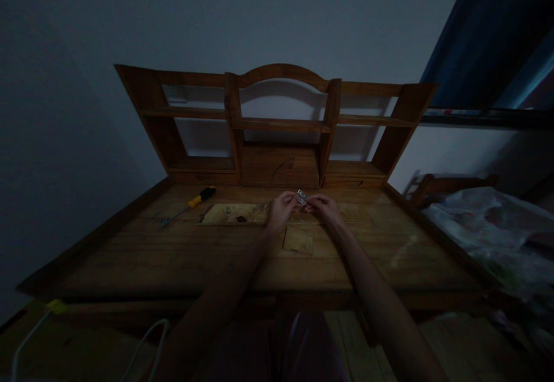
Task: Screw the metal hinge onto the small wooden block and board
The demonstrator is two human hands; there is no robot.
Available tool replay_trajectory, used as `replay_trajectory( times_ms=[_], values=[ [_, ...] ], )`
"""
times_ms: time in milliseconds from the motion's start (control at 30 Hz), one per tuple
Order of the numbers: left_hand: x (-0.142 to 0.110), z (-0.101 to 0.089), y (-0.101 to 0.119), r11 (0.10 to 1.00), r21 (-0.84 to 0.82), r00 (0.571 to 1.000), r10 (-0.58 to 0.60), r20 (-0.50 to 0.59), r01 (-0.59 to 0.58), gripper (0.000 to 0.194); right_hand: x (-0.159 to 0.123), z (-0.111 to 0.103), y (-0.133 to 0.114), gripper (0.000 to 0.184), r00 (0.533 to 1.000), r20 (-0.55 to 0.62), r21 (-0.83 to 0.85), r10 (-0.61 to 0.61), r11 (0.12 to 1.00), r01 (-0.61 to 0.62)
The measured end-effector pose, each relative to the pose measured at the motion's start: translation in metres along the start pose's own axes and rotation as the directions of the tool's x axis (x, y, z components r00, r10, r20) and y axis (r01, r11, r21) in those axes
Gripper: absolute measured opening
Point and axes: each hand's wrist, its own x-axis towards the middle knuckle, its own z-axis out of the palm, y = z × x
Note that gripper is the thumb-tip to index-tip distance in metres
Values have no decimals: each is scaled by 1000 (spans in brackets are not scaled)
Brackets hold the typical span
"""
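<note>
A small silvery metal hinge (302, 197) with holes in it is held up between both hands over the middle of the desk. My left hand (281, 209) pinches its left side with thumb and fingers. From the right, my right hand (325, 207) grips the other edge with its fingertips. Beneath the hands lies a long, rough-surfaced wooden strip (255, 213) with dark stains. Closer to me is a small square wooden piece (298, 240) with tiny holes near its edge. A screwdriver (197, 199) with a yellow and black handle rests to the left.
Small bits of metal (164, 219), perhaps screws, lie near the screwdriver's shaft. The wooden desk (194, 261) has a raised shelf unit (283, 123) at its back against the wall. A white cable (151, 330) hangs by the front left. Plastic-covered things (485, 220) stand at the right.
</note>
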Motion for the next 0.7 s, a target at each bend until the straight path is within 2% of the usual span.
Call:
replay_trajectory(
  times_ms=[400, 700],
  values=[
    [-2, 3, 8, 1000, 4, 1000, 16, -24, -16, 33, -3, 3, 2, 32, 1000, -6, 3, -3, 1000, 3],
    [-1, 3, 5, 999, 3, 999, 33, -29, -33, 31, -2, 2, 4, 31, 1000, 0, 28, -4, 1000, 4]
  ],
)
